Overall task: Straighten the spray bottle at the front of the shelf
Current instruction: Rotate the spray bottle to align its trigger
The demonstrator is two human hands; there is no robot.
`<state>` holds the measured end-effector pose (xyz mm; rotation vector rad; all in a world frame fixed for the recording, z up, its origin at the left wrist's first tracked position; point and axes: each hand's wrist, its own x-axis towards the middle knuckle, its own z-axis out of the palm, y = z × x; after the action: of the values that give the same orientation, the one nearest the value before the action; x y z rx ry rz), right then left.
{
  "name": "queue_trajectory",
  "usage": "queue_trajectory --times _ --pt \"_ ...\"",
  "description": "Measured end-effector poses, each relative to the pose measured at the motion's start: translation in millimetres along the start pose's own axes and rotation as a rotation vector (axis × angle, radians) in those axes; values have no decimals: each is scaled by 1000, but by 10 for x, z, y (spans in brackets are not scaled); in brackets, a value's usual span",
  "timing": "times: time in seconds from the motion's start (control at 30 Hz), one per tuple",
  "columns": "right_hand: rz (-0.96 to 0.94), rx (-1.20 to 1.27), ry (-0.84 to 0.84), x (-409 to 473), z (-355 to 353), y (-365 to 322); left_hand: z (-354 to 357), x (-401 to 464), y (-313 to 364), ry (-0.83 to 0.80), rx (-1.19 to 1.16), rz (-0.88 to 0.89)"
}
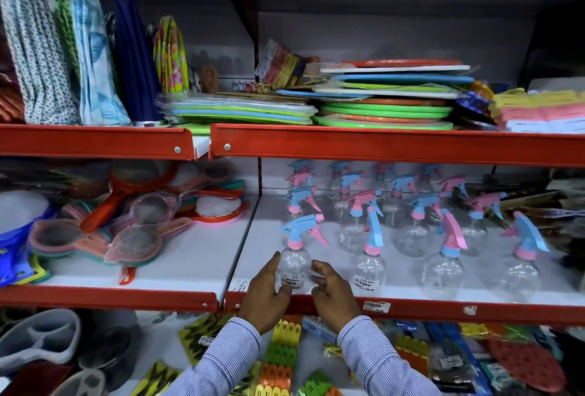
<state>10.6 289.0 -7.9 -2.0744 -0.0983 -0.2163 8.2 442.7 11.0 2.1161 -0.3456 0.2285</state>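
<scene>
Clear plastic forms the body of the spray bottle (pixel 293 272), which stands upright at the front left corner of the white shelf (pixel 405 281), just behind the red shelf edge (pixel 411 307). Its blue trigger head with pink collar points left. The left hand (pixel 264 296) is spread, fingers touching the bottle's left side. The right hand (pixel 330 292) is loosely curled and open, just beside the bottle's right side; contact cannot be confirmed. Neither hand closes on the bottle. Further spray bottles (pixel 368 256) stand in rows to the right and behind, near but apart. Strainers (pixel 136 243) lie on the adjoining shelf to the left. Striped sleeves (pixel 373 354) cover both forearms.
</scene>
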Motion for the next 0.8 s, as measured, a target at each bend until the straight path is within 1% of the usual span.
queue_trajectory --times 0.2,0.47,0.6,0.67,0.8 --pt "-8 6 13 4 14 27 -2 -2 -15 1 -6 26" --pt "-6 -2 30 17 39 58 11 7 -42 -5 -1 12" --pt "-41 -46 106 -39 47 104 12 -6 -77 -3 7 -10" --pt "-79 -34 179 -121 10 127 18 -44 -102 66 1 18" --pt "-139 -9 383 -333 -192 157 39 -130 -46 272 -25 189"
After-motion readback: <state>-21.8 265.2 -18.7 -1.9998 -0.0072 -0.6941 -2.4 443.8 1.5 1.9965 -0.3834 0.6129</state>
